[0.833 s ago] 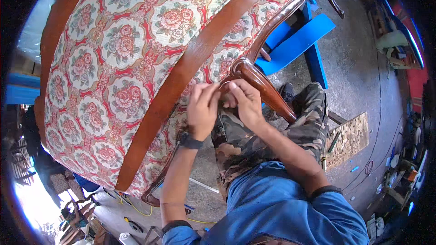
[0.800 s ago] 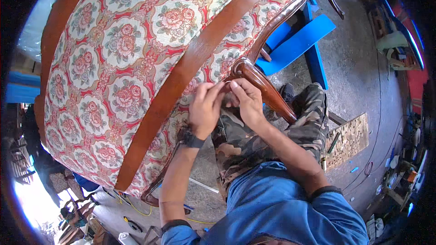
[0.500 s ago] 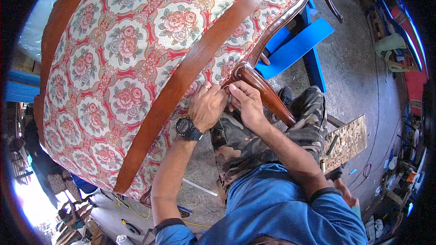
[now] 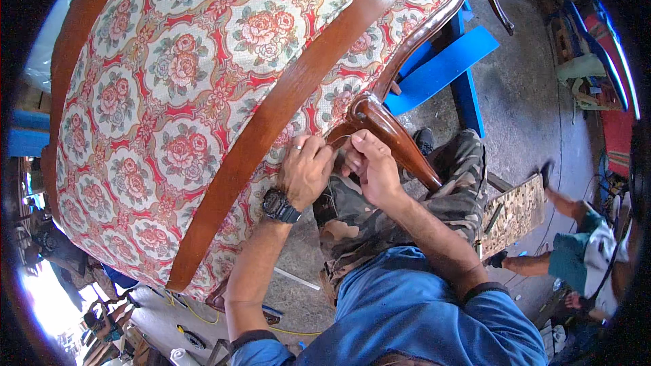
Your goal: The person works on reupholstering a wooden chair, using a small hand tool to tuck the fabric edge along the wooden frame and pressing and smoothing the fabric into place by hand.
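Note:
A large upholstered seat (image 4: 180,68), covered in cream and red rose-patterned fabric with a brown wooden band (image 4: 274,108) across it, lies before me. My left hand (image 4: 305,169), with a black watch at the wrist, is closed against the fabric's lower edge near the carved wooden leg (image 4: 397,139); what its fingers grip is hidden. Just right of it, my right hand (image 4: 373,166) pinches a thin, pale curved strand (image 4: 341,137) between thumb and finger. The strand arcs toward my left fingertips. Whether it is thread or a curved needle is too fine to tell.
Blue boards (image 4: 444,71) stand behind the leg. A speckled wooden board (image 4: 513,217) lies right of my camouflage-clad knees. Another person in teal shorts (image 4: 569,252) is at the far right. Tools and scraps (image 4: 597,251) line the right side; a yellow cord (image 4: 295,333) runs along the floor.
My hands have moved slightly apart, and the curved strand now shows between them. The seat appears shifted a little left in view. A person has come farther into view at the right.

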A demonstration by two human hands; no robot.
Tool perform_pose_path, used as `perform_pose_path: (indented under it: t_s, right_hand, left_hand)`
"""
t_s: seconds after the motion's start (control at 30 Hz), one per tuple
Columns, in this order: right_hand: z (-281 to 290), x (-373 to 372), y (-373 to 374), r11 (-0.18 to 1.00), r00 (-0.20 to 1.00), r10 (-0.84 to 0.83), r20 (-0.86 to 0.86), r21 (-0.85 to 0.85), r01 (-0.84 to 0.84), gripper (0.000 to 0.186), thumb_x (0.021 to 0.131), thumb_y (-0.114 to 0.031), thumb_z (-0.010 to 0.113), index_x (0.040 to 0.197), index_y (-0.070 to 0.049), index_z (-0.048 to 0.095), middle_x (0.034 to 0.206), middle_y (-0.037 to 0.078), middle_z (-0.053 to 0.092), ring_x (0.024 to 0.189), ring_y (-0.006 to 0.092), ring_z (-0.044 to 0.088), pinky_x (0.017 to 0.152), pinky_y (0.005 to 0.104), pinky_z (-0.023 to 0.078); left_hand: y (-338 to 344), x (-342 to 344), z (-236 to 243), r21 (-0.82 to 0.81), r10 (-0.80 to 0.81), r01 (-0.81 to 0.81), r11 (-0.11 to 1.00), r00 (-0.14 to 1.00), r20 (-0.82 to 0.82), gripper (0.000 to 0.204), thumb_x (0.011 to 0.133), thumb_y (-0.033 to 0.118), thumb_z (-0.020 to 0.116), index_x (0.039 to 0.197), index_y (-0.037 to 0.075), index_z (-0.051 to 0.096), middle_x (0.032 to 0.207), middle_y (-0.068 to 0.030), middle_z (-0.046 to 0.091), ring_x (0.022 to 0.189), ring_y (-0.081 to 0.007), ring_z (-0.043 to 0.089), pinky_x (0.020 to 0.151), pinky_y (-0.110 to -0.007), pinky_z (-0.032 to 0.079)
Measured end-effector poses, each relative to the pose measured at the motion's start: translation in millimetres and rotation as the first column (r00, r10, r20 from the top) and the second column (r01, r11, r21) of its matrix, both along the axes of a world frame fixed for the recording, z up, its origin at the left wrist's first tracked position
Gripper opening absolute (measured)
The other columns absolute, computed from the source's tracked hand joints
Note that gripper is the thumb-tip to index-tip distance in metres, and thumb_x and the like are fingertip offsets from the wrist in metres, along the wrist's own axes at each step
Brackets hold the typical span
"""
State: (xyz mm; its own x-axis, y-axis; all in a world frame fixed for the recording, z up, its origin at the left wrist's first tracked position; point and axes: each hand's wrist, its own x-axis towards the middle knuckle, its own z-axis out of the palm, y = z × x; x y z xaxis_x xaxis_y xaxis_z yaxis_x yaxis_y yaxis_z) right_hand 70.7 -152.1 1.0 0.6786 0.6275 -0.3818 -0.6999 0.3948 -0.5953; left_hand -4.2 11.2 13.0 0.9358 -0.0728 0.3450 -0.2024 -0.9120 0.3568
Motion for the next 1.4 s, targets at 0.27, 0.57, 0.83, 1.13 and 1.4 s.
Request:
perform_pose_path:
  t_s: [0.27,0.57,0.83,1.13,1.4]
  right_hand:
    - [5,3,0,0.999,0.997,0.037,0.065,-0.029,-0.035,0.018,0.103,-0.017,0.064,0.110,-0.003,0.073,0.095,0.004,0.069,0.083,0.0123,0.062,0.079,0.0313,0.052]
    - [-2,-2,5,0.989,0.957,-0.021,0.290,-0.136,0.063,0.014,0.098,-0.009,0.073,0.108,0.000,0.078,0.100,0.003,0.075,0.091,0.0091,0.065,0.081,0.0272,0.052]
    - [-10,-9,11,0.874,0.577,0.143,0.804,-0.376,0.308,0.010,0.097,-0.002,0.071,0.104,0.002,0.075,0.093,0.003,0.071,0.087,0.0098,0.063,0.078,0.0277,0.050]
    - [10,-2,12,0.808,0.785,0.132,0.605,-0.524,0.268,0.016,0.107,-0.013,0.062,0.104,0.002,0.067,0.073,0.004,0.068,0.067,0.0080,0.064,0.061,0.0288,0.053]
    - [-9,14,19,0.620,0.505,0.303,0.808,-0.570,0.540,0.017,0.097,-0.016,0.075,0.093,-0.001,0.067,0.069,0.019,0.068,0.060,0.0339,0.069,0.056,0.0419,0.053]
  left_hand:
    - [-3,1,-5,-0.062,0.174,-0.168,0.984,0.979,0.110,0.011,0.090,0.004,0.074,0.100,-0.001,0.072,0.122,-0.0151,0.065,0.114,-0.0363,0.063,0.094,-0.047,0.053]
    - [-2,-4,-8,-0.069,0.136,-0.128,0.989,0.983,0.123,0.014,0.089,0.004,0.075,0.101,-0.002,0.072,0.119,-0.0119,0.068,0.116,-0.0339,0.064,0.097,-0.046,0.055]
    - [-2,-7,-7,-0.083,0.110,-0.101,0.991,0.987,0.114,0.019,0.089,0.003,0.073,0.108,-0.002,0.071,0.119,-0.0126,0.068,0.116,-0.0334,0.065,0.097,-0.044,0.055]
    - [-2,-9,-7,-0.293,0.170,-0.139,0.946,0.982,0.085,0.037,0.099,-0.001,0.060,0.136,-0.003,0.055,0.118,-0.0206,0.070,0.109,-0.0397,0.069,0.094,-0.046,0.056]
    - [-4,-9,-16,-0.364,0.241,-0.190,0.912,0.966,0.098,0.039,0.099,-0.004,0.059,0.138,-0.003,0.051,0.125,-0.0198,0.071,0.114,-0.0361,0.071,0.096,-0.045,0.056]
